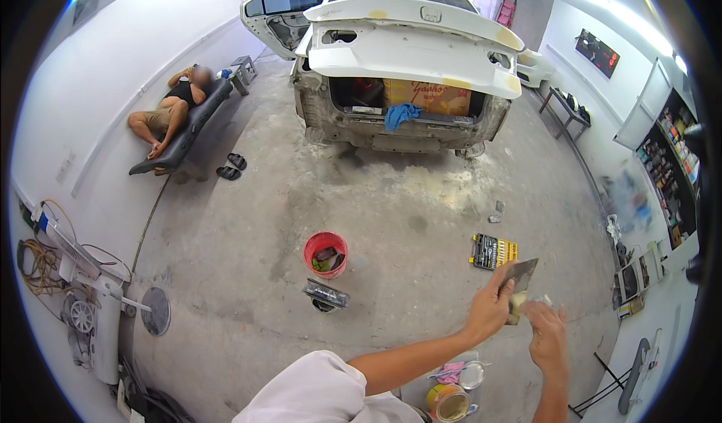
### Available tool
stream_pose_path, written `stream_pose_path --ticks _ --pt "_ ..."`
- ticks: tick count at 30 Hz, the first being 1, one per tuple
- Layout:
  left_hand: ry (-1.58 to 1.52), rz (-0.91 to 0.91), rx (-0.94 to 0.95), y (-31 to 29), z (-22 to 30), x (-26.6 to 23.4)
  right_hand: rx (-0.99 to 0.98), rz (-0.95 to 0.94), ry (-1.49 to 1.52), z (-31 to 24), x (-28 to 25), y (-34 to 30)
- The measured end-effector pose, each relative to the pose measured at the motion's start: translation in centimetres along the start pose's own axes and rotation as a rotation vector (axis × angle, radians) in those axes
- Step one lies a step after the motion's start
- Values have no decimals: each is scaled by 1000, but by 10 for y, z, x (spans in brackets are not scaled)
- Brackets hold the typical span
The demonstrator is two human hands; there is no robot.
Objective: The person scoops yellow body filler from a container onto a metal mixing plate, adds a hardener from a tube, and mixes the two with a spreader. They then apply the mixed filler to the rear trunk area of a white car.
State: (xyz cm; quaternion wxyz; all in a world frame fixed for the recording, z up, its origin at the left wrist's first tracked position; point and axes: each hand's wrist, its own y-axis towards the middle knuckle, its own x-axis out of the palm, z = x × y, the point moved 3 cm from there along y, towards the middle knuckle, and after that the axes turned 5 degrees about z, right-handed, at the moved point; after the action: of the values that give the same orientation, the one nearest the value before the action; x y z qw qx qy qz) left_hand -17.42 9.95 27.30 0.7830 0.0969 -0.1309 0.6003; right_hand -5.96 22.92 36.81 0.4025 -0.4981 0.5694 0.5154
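Plate [526, 272]: one, in left hand [490, 301]; sandals [237, 160]: two.

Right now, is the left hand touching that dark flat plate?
Touching: the head view shows the left hand gripping the dark flat plate at its left side.

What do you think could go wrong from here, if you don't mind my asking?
The yellowish paste on the flat plate in the left hand might drip onto the floor or smear the right hand, which is close beside it. The open tool case on the floor could trip someone or catch drips. The red bucket, also on the floor, might be kicked over.
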Motion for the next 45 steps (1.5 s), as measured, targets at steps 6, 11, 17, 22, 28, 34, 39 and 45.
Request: stream_pose_path --ticks 6,11,17,22,28,34,39,45 --pt "-744 188 -445 20 -24 -3 108 363 452 -14 19 2" --pt "-729 146 -457 24 -16 -3 246 413 306 -11 32 1" --pt "-652 91 -395 34 -1 12 322 474 262 6 41 -30" --pt "-432 -67 -142 20 15 19 273 494 -101 19 -2 -34" --pt "-419 6 -466 1 -3 9 319 95 19 -48 -7 -44" --pt "-521 10 -709 -33 5 -25 364 217 69 -52 15 -72" --pt "-575 -95 -589 -59 16 -46 504 627 400 -115 34 -100" --pt "-517 -172 -322 -62 42 -105 499 483 -112 -174 36 -108"
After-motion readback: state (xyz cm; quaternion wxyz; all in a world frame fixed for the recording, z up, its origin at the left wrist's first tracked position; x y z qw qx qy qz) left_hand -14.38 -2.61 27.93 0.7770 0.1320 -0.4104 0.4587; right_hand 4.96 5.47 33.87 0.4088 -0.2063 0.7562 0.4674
